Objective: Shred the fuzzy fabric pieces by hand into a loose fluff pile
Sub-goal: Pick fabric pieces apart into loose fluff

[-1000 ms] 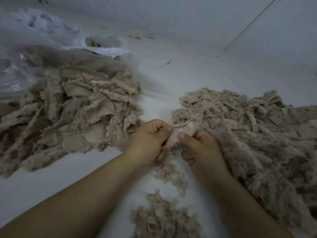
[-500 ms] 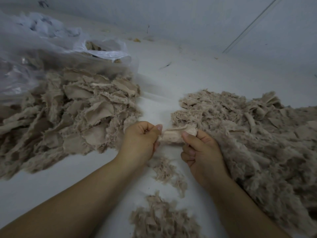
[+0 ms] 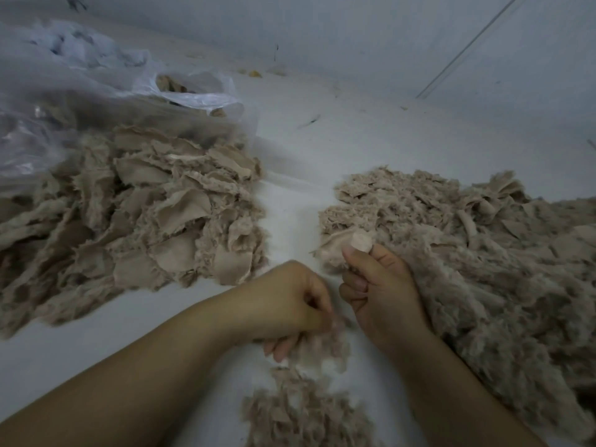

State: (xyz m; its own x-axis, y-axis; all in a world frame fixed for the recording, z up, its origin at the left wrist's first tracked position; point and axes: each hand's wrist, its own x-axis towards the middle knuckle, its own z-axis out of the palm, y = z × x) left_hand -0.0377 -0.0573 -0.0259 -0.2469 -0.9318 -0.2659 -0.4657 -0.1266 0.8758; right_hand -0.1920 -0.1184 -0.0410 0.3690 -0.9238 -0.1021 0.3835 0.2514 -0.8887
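Right hand (image 3: 383, 291) pinching a fabric piece (image 3: 342, 245) between thumb and curled fingers, right at the near left edge of the big heap (image 3: 477, 253). Left hand (image 3: 290, 304) lower and apart, fingers curled round a blurred tuft of fluff (image 3: 322, 350), just above the small fluff pile (image 3: 303, 414) at the bottom edge. On the left, a stack of fabric pieces (image 3: 135, 208) spilling from a plastic bag (image 3: 64, 101). Between stack and heap, a bare strip of white table (image 3: 290, 201) widening toward the wall.
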